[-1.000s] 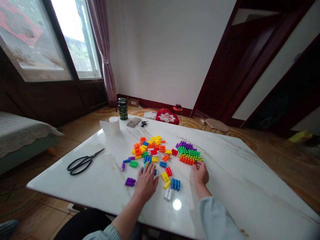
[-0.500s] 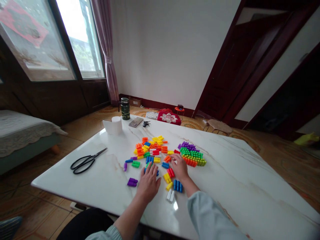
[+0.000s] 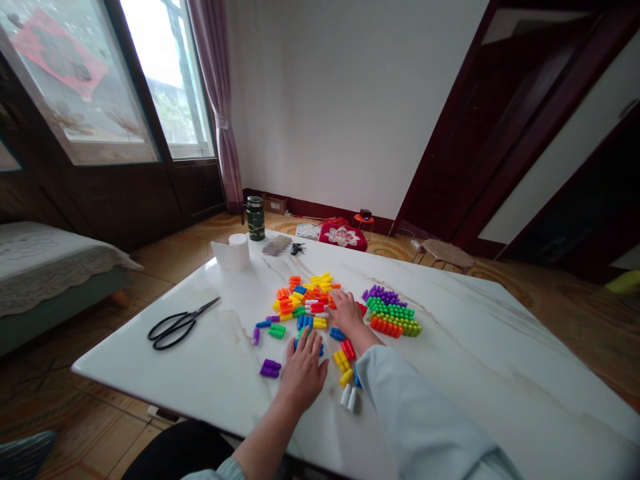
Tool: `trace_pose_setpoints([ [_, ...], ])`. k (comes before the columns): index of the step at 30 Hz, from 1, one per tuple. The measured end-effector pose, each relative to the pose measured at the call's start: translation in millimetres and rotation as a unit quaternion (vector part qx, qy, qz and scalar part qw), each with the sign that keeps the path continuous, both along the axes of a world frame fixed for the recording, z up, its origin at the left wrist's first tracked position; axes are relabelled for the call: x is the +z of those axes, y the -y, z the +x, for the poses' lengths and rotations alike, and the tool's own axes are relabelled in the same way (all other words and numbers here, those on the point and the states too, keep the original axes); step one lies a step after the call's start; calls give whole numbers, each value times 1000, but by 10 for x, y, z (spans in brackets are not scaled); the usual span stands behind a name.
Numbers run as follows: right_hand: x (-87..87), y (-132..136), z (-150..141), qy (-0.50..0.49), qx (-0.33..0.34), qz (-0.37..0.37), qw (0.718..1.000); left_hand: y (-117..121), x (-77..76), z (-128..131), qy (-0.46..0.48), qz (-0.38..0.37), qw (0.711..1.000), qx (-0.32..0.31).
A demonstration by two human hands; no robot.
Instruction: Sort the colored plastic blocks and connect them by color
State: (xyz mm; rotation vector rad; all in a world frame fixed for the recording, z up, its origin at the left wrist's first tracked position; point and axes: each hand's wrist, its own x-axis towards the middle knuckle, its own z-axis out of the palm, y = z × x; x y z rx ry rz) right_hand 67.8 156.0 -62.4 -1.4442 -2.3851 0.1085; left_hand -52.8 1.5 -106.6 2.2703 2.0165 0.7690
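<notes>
Bullet-shaped plastic pieces in many colours lie on the white table. My left hand point(image 3: 304, 372) rests palm down over blue and green pieces point(image 3: 299, 339), fingers stretched out, hiding part of them. My right hand point(image 3: 347, 312) reaches to the right edge of the mixed orange and yellow pile point(image 3: 314, 291), its fingers stretched out and fingertips beside orange pieces. A blue piece point(image 3: 337, 334) lies just below that hand. Nearer me are red pieces point(image 3: 348, 350), yellow pieces point(image 3: 342, 361) and white pieces point(image 3: 349, 399). Purple pieces point(image 3: 271, 368) lie left of my left hand.
Right of the pile stand rows of purple point(image 3: 384, 294), green point(image 3: 390, 308) and orange pieces point(image 3: 386, 327). Scissors point(image 3: 184, 323) lie at the left. Farther back are a paper roll point(image 3: 235, 252), a flask point(image 3: 255, 219), a blurred flat object point(image 3: 277, 245) and keys point(image 3: 297, 249).
My right hand has moved left and farther from me, to the pile's right edge. My left hand stays over the blue and green pieces. The view has shifted slightly.
</notes>
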Motion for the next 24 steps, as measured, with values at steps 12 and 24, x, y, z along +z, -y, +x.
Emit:
trace_pose_setpoints([
  [12, 91, 43, -44, -47, -20, 29, 998, -9, -23, -6, -7, 5, 1000, -4],
  [24, -481, 732, 1596, -424, -308, 87, 847, -23, -40, -10, -22, 8, 1000, -1],
])
